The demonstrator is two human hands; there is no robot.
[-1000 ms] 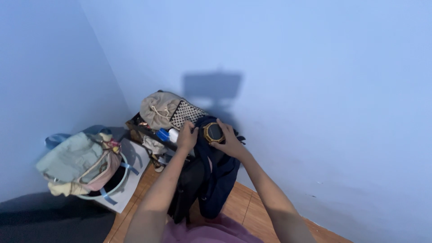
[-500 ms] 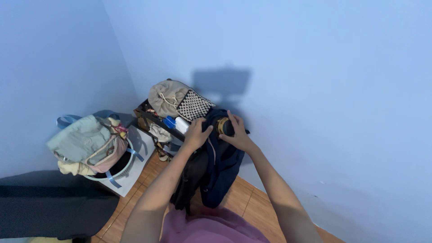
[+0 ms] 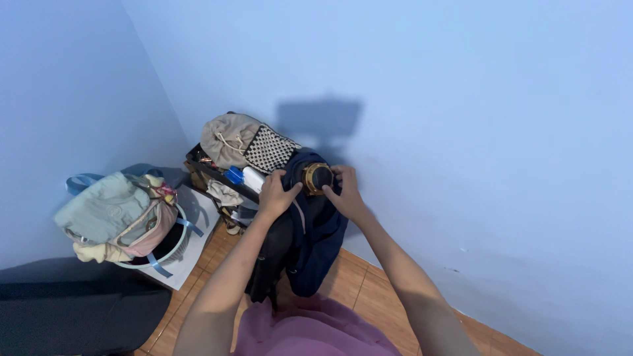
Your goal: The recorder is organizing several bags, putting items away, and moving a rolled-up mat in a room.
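A dark navy garment hangs down over a stand topped by a round black knob with a brass ring. My left hand grips the navy cloth just left of the knob. On the other side, my right hand holds the cloth, fingertips touching the knob's rim. A black garment or bag hangs beside the navy one, under my left forearm.
A low rack behind carries a beige drawstring bag, a black-and-white dotted pouch and a white bottle with a blue cap. A laundry basket heaped with clothes stands at left. Blue walls meet in the corner; the floor is brown tile.
Both hands shifted slightly on the navy cloth around the knob; the right hand's fingers moved from covering it to its right rim. The view swayed a little.
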